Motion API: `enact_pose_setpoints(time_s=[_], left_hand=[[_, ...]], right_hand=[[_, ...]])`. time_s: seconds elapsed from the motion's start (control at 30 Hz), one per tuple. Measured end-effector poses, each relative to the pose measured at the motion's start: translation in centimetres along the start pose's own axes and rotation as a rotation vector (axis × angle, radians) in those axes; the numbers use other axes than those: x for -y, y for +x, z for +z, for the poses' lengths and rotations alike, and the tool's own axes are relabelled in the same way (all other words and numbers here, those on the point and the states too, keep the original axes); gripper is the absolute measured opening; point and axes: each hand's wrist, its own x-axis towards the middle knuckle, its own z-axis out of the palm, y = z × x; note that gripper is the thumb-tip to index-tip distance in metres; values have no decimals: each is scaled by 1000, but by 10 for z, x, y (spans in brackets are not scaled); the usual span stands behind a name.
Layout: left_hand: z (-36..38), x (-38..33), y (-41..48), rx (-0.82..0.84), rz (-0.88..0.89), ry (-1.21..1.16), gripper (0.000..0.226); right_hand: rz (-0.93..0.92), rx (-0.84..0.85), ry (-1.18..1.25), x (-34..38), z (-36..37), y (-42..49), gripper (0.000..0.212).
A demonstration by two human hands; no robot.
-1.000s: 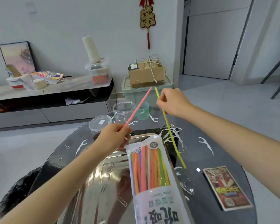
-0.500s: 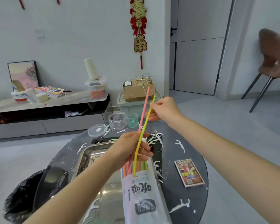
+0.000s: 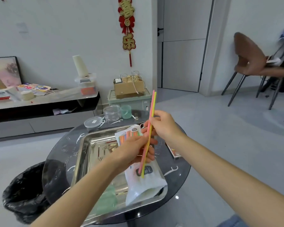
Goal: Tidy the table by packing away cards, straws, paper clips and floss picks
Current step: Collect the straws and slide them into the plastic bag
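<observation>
my left hand point(image 3: 131, 149) and right hand point(image 3: 164, 126) both pinch the two straws point(image 3: 152, 104) mid frame, side by side so they'd slide together into the bag point(image 3: 144, 182) lying in the tray point(image 3: 82, 153) below, i reckon.

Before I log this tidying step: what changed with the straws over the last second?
The pink straw and yellow straw, held apart before, came together side by side. The right hand pinches both; the left hand grips them lower. Jar and card box stayed put.
</observation>
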Motion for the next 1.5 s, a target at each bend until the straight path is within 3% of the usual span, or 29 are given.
enact_pose_setpoints(time_s=[0.07, 0.13, 0.2, 0.3, 0.4, 0.53, 0.67, 0.97, 1.2, 1.33, 1.5], left_hand=[[-8, 8, -6, -25, 20, 142, 28], [-23, 21, -6, -160, 132, 455, 22], [-34, 35, -10, -201, 231, 825, 41], [-34, 58, -19, 3, 123, 1230, 92], [-24, 70, -28, 116, 113, 1448, 94], [-18, 74, -30, 129, 192, 1528, 64], [-11, 69, -29, -2, 326, 1585, 44], [-20, 9, -19, -366, 496, 1505, 30], [-26, -5, -11, -449, 549, 1448, 33], [-32, -7, -11, -484, 554, 1419, 31], [-49, -10, -13, -553, 581, 1370, 30]], right_hand=[[77, -39, 35, -2, -12, -10, 19], [186, -14, 7, -8, -26, -21, 18], [288, 77, -107, -14, -40, -37, 19], [338, 203, -285, -22, -58, -68, 20], [352, 287, -364, -22, -70, -102, 25], [379, 354, -444, -20, -75, -131, 30], [364, 388, -448, -15, -71, -144, 30], [237, 393, -459, 9, -71, -143, 32], [272, 377, -201, 31, -45, -117, 24], [306, 344, -3, 49, -25, -97, 31], [322, 312, 63, 58, -30, -86, 34]])
